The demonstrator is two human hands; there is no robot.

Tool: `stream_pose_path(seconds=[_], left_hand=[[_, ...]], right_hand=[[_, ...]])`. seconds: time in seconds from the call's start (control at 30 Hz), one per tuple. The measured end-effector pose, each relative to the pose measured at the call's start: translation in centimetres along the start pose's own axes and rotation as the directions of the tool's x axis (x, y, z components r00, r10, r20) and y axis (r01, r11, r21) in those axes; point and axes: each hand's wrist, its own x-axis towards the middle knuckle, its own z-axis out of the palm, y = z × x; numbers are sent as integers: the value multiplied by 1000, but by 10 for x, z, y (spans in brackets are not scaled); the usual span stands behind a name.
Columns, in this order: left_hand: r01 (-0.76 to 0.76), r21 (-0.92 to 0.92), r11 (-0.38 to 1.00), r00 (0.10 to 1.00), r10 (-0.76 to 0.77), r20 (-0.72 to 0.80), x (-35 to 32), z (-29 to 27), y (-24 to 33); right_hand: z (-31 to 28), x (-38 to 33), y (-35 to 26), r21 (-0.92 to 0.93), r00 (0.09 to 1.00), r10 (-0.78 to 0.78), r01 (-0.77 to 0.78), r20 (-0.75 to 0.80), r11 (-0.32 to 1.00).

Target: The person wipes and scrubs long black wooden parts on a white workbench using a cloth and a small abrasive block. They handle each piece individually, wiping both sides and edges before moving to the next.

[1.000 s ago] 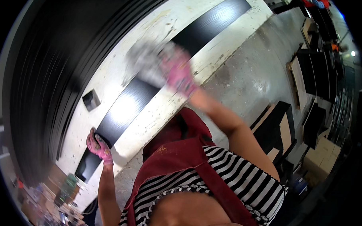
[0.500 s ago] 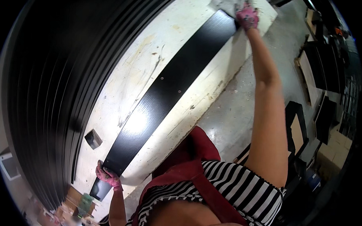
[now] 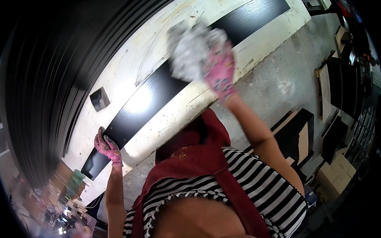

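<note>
A long black wood-grain board (image 3: 158, 89) lies slantwise on a white worktop (image 3: 184, 105) marked with scuffs. My left hand (image 3: 107, 148), in a pink patterned glove, grips the board near its lower left end, with fingers over the far edge. In the same kind of glove, my right hand (image 3: 221, 72) clutches a crumpled grey-white rag (image 3: 186, 52) over the middle of the board. Motion smears the rag and right hand a little, and they hide that stretch of the board.
Tall black panels (image 3: 44, 88) stand in a row along the worktop's left side. A square cut-out (image 3: 99, 99) sits in the worktop near the board. On the right, beyond the grey floor (image 3: 280, 80), are stacked black panels (image 3: 345, 82) and cardboard boxes (image 3: 336, 176).
My right hand has swept the rag from the board's far upper end down to its middle, and that arm has bent. My left hand stays gripping the lower end. The whole view has shifted.
</note>
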Motion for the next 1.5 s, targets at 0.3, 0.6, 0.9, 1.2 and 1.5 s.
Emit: stream_pose_path(seconds=[0.3,0.6,0.9,1.2,1.5], left_hand=[[53,-272,961,993,-80,-87,0,11,-18],[56,-303,951,979,-112,-173,3,-11,-13],[98,-495,863,904,-285,-319,-32,-8,-43],[211,-726,655,834,-508,-215,-88,-25,-5],[252,-495,832,921,-364,-143,-96,-17,-25]], right_hand=[[-82,-126,169,-190,368,455,901,811,-390],[-22,83,-101,-688,814,-317,134,487,-713],[-10,-137,208,-536,532,144,844,835,-12],[80,-192,283,-524,228,715,822,661,222],[135,-59,284,-718,756,141,652,639,-242]])
